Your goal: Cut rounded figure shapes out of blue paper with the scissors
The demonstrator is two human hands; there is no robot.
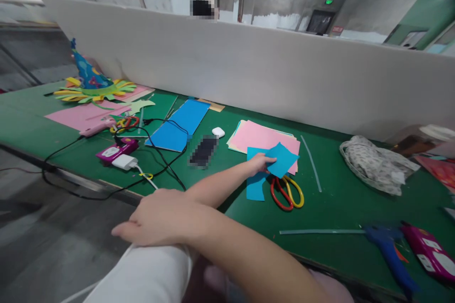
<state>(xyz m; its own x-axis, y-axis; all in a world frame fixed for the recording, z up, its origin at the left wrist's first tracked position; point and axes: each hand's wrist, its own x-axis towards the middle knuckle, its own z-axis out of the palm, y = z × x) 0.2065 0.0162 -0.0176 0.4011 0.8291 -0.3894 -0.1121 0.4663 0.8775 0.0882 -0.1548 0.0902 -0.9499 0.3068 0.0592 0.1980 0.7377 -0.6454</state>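
Note:
My left hand (259, 164) pinches a small piece of bright blue paper (282, 160) above the table. Beneath it lies another blue paper (255, 189) with a curved cut edge. Scissors with one red and one yellow handle (294, 192) rest just below the held piece, their blades hidden. A stack of pink and pale sheets (265, 136) is behind. My right arm crosses over my left forearm, and my right hand (154, 218) is closed round the white left sleeve (142, 272) near the elbow; some of its fingers are hidden.
Left: decorated cone hat (93, 75), pink glue gun (97, 128), purple power strip (117, 150), cables, large blue sheet (181, 125). Centre: phone (204, 150), white case (218, 132). Right: clear glue stick (311, 163), patterned cloth bundle (373, 163), blue glue gun (391, 251), purple strip (428, 251). White partition (231, 66) behind.

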